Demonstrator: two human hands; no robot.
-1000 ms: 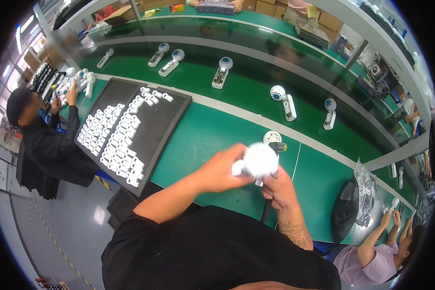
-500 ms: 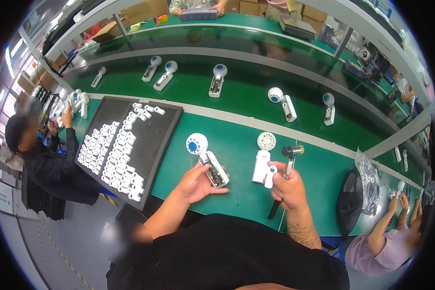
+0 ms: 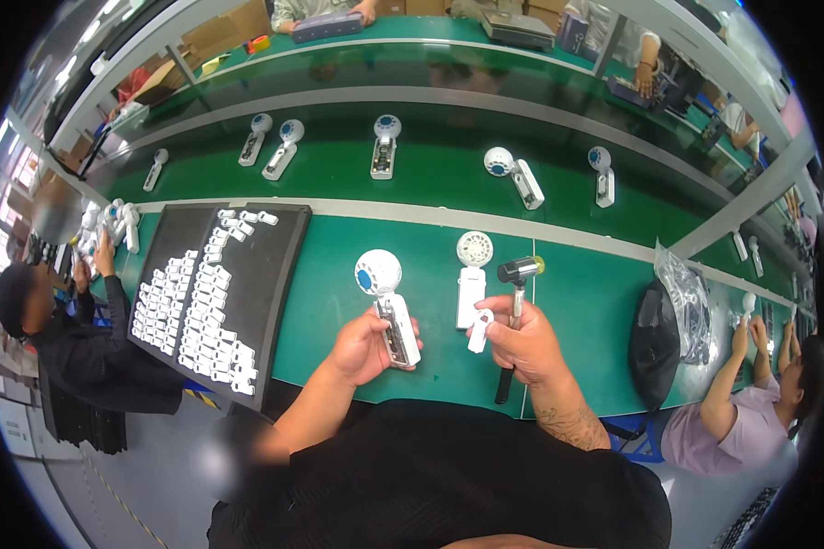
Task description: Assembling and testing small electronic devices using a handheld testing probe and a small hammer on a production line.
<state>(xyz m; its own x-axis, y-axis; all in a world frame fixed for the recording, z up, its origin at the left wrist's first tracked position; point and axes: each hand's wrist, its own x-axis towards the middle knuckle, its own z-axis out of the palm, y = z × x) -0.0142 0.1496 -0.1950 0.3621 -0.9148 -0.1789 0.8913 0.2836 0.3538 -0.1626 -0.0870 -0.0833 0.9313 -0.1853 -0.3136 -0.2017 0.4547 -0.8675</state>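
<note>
In my left hand (image 3: pixel 364 348) is a white handheld fan (image 3: pixel 378 273) with a blue-centred round head, tilted on the green bench. Its handle is uncovered, showing circuitry inside. My right hand (image 3: pixel 526 340) pinches a small white plastic cover (image 3: pixel 479 331) with an opening near its top. A mallet (image 3: pixel 520 268) with a black-and-yellow head and dark handle appears to lie on the bench, partly hidden behind that hand. Between the two hands, farther back, another white fan (image 3: pixel 471 288) lies with its grille and closed handle up.
A black tray (image 3: pixel 293 265) with many white covers stands at left. Beyond a raised rail, several open-handled fans (image 3: pixel 384 156) lie on a green surface. A black bag (image 3: pixel 655 339) and clear plastic (image 3: pixel 691 320) sit at right. Co-workers (image 3: pixel 73 339) work on both sides.
My view has shifted, so the bench scene sits farther left. Relative to the bench, my left hand has carried its fan rightward, nearer the small cover, which my right hand still pinches.
</note>
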